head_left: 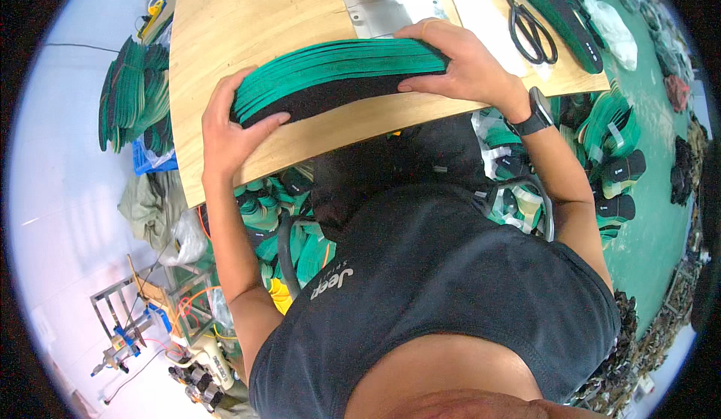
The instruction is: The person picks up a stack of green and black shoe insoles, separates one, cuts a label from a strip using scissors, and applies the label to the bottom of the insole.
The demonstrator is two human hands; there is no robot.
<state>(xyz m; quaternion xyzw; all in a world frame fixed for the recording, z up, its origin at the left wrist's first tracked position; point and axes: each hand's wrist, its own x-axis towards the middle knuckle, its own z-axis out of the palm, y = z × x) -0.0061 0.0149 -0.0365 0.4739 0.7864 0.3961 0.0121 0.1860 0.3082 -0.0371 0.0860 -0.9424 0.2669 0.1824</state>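
Between my two hands is a stack of green and black shoe insoles, resting on edge near the front of the wooden table. My left hand grips the stack's left end, with the thumb on the black face and the fingers round the far side. At the other end my right hand closes over the tips, its thumb on the near side and its fingers on top. The green edges of the insoles lie pressed together and curve in a slight arc.
Black-handled scissors lie right on the wooden table, beside another insole stack. Behind my hands stands a grey metal machine base. More insoles hang at the left and pile up under the table.
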